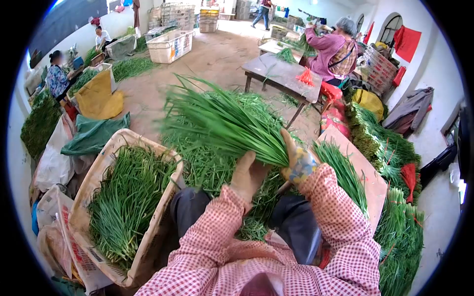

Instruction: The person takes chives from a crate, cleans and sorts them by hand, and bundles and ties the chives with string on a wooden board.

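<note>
Mid-frame, our right hand (300, 162) clamps a bunch of greens (237, 126); our left hand (245, 177) touches it from below, its grip we cannot tell.

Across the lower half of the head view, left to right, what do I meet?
Plastic crate of greens → left hand → right hand → pinkish board → red strands.
</note>
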### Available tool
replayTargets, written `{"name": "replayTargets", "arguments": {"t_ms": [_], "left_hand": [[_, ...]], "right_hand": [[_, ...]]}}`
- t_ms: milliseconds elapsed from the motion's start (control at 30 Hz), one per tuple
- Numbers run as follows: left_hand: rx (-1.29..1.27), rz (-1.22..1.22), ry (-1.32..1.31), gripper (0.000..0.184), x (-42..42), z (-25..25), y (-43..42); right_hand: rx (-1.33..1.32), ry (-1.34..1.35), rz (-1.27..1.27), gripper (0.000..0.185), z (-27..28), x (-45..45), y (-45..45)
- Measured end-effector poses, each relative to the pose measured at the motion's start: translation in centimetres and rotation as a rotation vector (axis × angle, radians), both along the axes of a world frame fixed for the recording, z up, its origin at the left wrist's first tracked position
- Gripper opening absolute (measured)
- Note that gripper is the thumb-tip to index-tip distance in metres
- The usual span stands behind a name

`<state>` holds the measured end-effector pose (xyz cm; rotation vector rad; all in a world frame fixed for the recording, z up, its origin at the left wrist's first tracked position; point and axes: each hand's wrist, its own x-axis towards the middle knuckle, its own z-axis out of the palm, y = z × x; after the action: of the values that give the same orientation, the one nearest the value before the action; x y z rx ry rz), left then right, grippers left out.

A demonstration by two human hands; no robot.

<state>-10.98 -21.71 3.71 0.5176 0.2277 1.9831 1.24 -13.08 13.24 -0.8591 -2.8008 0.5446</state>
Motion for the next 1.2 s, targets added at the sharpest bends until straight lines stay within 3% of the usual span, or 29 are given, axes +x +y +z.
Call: {"name": "replayTargets", "arguments": {"t_ms": [67, 200, 267, 333, 367, 400, 467, 500, 533, 600, 667, 733, 767, 800, 833, 900, 933, 1000, 1067, 1133, 1200], "left_hand": [[-0.181, -0.165, -0.171, 0.072, 2.4, -2.8, -0.7], [-0.182, -0.432, -0.398, 0.075, 4.6, -7.2, -0.6], [-0.210, -0.506, -0.949, 0.078, 3.2, -7.6, -0.9], [-0.234, -0.541, -1.207, 0.079, 2.7, -8.6, -1.0], [-0.193, -0.352, -0.949, 0.073, 3.2, -10.0, -1.2], [-0.147, -0.171, -0.692, 0.067, 3.5, -10.8, -1.1], [-0.095, -0.103, -0.530, 0.053, 2.5, -11.5, -1.7], [-0.073, 0.041, -0.364, 0.048, 2.1, -10.1, -2.0], [-0.143, 0.163, -0.506, 0.045, 2.0, -9.6, -1.9], [-0.299, 0.248, -0.263, 0.045, 2.5, -9.2, -1.7], [-0.427, 0.170, -0.228, 0.047, 4.7, -6.6, -1.1], [-0.512, 0.038, -0.156, 0.050, 6.3, -6.5, 0.8], [-0.397, -0.024, 0.001, 0.054, 7.0, -6.5, 2.1], [-0.450, -0.058, -0.020, 0.054, 8.4, -5.1, 3.5], [-0.413, -0.116, 0.007, 0.054, 9.1, -5.8, 5.6], [-0.380, -0.193, 0.019, 0.052, 10.8, -5.2, 10.3], [-0.385, -0.219, 0.007, 0.050, 12.1, -3.6, 12.4], [-0.563, -0.060, 0.086, 0.045, 14.5, 2.5, 15.3], [-0.424, -0.067, 0.017, 0.048, 14.3, 4.7, 19.0], [-0.197, -0.178, 0.013, 0.051, 10.8, 4.2, 23.3], [-0.413, 0.002, -0.065, 0.055, 8.3, 5.0, 24.9]], "right_hand": [[-0.003, -0.249, 0.027, 0.094, 1.9, -1.6, -0.6], [0.088, -0.667, 0.249, 0.092, 0.2, -4.5, -1.2], [0.068, -0.798, 0.297, 0.091, -1.9, -5.5, -1.4], [-0.148, -0.739, 0.065, 0.082, -4.9, -5.1, -1.5], [-0.279, -0.631, -0.107, 0.073, -6.7, -4.5, -1.7], [-0.228, -0.592, -0.002, 0.069, -6.7, -2.4, -2.5], [-0.105, -0.506, 0.201, 0.061, -6.6, 1.9, -4.1], [-0.175, -0.561, 0.138, 0.063, -5.9, 3.3, -4.9], [-0.247, -0.612, 0.073, 0.066, -6.0, 4.8, -5.5], [-0.316, -0.456, -0.210, 0.085, -14.6, 8.8, -3.8], [-0.155, -0.328, 0.029, 0.091, -7.7, 12.8, -5.4], [-0.304, -0.224, -0.119, 0.097, -9.3, 16.3, -4.7], [-0.142, -0.142, -0.143, 0.092, -10.8, 18.8, -4.5], [0.038, -0.073, -0.152, 0.087, -12.2, 20.9, -3.9], [-0.635, 0.347, -0.539, 0.076, -12.9, 21.4, -2.8], [-1.163, 0.628, -0.842, 0.056, -13.2, 23.4, 0.6], [-1.363, 0.794, -1.042, 0.051, -13.2, 24.3, 2.2], [-1.384, 1.117, -0.876, 0.046, -10.1, 27.5, 5.6], [-0.070, 0.150, -0.422, 0.070, -10.9, 34.0, 9.4], [0.024, 0.069, -0.592, 0.083, -5.4, 35.0, 8.6], [0.044, 0.059, -0.549, 0.079, -8.3, 38.9, 11.4]]}}
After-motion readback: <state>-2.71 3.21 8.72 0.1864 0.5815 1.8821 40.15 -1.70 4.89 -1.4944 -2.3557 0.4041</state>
